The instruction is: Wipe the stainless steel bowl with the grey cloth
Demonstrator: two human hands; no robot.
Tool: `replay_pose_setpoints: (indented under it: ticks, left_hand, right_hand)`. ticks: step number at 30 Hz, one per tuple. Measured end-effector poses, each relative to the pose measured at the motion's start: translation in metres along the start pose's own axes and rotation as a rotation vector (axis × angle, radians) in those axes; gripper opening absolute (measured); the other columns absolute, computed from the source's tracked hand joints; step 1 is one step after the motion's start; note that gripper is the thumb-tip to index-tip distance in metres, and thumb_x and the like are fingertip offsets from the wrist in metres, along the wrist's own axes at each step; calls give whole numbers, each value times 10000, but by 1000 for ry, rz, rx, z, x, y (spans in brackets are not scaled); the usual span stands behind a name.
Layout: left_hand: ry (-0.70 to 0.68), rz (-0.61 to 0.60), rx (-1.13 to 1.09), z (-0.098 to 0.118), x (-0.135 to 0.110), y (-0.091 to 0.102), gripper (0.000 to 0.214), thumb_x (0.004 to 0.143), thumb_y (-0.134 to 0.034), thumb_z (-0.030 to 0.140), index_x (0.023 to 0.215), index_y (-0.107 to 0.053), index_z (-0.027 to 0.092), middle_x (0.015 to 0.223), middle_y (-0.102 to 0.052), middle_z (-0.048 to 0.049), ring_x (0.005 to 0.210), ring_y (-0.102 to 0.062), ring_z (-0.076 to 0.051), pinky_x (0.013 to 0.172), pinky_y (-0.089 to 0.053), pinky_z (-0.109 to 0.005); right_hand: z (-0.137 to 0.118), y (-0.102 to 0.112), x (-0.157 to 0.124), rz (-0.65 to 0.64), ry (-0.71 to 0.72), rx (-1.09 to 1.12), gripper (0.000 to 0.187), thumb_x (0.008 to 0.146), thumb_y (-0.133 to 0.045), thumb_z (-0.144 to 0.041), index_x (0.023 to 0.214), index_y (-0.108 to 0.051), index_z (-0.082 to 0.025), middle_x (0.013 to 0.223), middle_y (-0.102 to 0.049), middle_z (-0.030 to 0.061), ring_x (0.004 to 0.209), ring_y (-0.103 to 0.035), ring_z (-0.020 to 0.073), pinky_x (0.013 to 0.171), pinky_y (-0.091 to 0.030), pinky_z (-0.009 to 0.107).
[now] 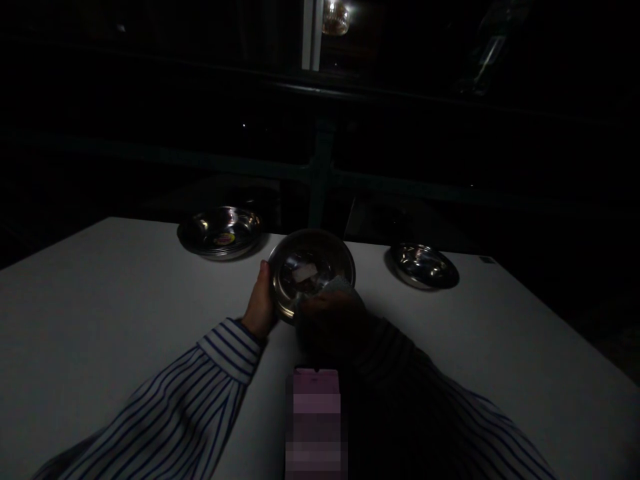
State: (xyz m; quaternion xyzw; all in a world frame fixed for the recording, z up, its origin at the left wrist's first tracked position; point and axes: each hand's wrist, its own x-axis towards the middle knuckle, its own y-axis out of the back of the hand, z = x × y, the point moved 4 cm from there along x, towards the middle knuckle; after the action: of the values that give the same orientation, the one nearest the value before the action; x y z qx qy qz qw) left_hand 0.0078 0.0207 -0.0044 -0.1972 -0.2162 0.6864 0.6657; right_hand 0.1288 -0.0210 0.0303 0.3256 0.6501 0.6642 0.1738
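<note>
A steel bowl (320,253) is tilted toward me at the middle of the white table (100,313). My left hand (260,303) grips its left rim, thumb on the edge. My right hand (327,310) is dark and close to the bowl's lower right rim, with a pale cloth (334,287) bunched under its fingers inside the bowl. Both sleeves are white with blue stripes.
A stack of steel bowls (221,231) with a yellow sticker sits at the back left. Another steel bowl (424,265) rests at the back right. A pink box-like object (316,393) lies near me. The room beyond is dark, with a lamp (335,17) above.
</note>
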Motion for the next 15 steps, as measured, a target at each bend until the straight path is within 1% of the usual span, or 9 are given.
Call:
replay_pose_setpoints:
  ticks: [3, 5, 7, 9, 11, 13, 15]
  left_hand:
    - [44, -17, 14, -1, -3, -4, 586, 740, -457, 653, 1003, -672, 176, 984, -715, -57, 1128, -546, -266, 1023, -352, -384]
    - [36, -36, 25, 0, -4, -5, 592, 751, -447, 645, 1013, -670, 162, 990, -713, -65, 1128, -545, -269, 1025, -350, -384]
    - [2, -37, 32, 1, -3, -3, 600, 753, -449, 640, 1036, -661, 156, 1006, -708, -73, 1123, -549, -269, 1020, -354, -386]
    - [-31, -14, 40, 1, -1, 1, 603, 753, -458, 634, 1065, -648, 155, 1023, -702, -79, 1117, -554, -266, 1013, -361, -387]
    - [-43, 3, 47, 1, 1, 5, 607, 754, -465, 628, 1093, -635, 155, 1045, -695, -85, 1113, -557, -264, 1006, -369, -389]
    - [-39, 7, 48, 1, 2, 6, 615, 753, -465, 629, 1104, -629, 152, 1051, -692, -89, 1107, -561, -264, 998, -378, -390]
    - [-35, 8, 39, 2, 2, 5, 611, 751, -464, 633, 1093, -635, 156, 1034, -699, -82, 1100, -566, -264, 992, -386, -389]
  right_hand:
    - [-9, -7, 8, 125, 53, 87, 412, 840, -470, -257, 1211, -486, -77, 1182, -578, 131, 1065, -538, 224, 855, -456, 344]
    - [-14, -11, 11, 165, 63, 102, 472, 861, -447, -269, 1270, -424, -36, 1275, -511, 151, 1153, -478, 221, 938, -414, 331]
    - [-14, -10, 8, 132, 26, 78, 452, 859, -453, -273, 1265, -441, -73, 1230, -551, 127, 1100, -519, 219, 906, -431, 337]
    - [-9, -5, 2, 79, -37, 43, 372, 846, -469, -274, 1188, -515, -134, 1072, -634, 95, 947, -593, 219, 791, -467, 350]
    - [-2, 2, -5, 30, -78, 22, 291, 835, -478, -273, 1090, -577, -172, 937, -667, 72, 829, -620, 213, 713, -466, 346]
    - [3, 5, -7, -21, -66, 16, 261, 835, -477, -264, 1054, -597, -189, 939, -671, 66, 835, -621, 211, 705, -455, 339]
    - [2, 3, -5, -37, -36, 12, 277, 832, -479, -242, 1086, -581, -194, 1007, -660, 61, 890, -608, 202, 723, -448, 325]
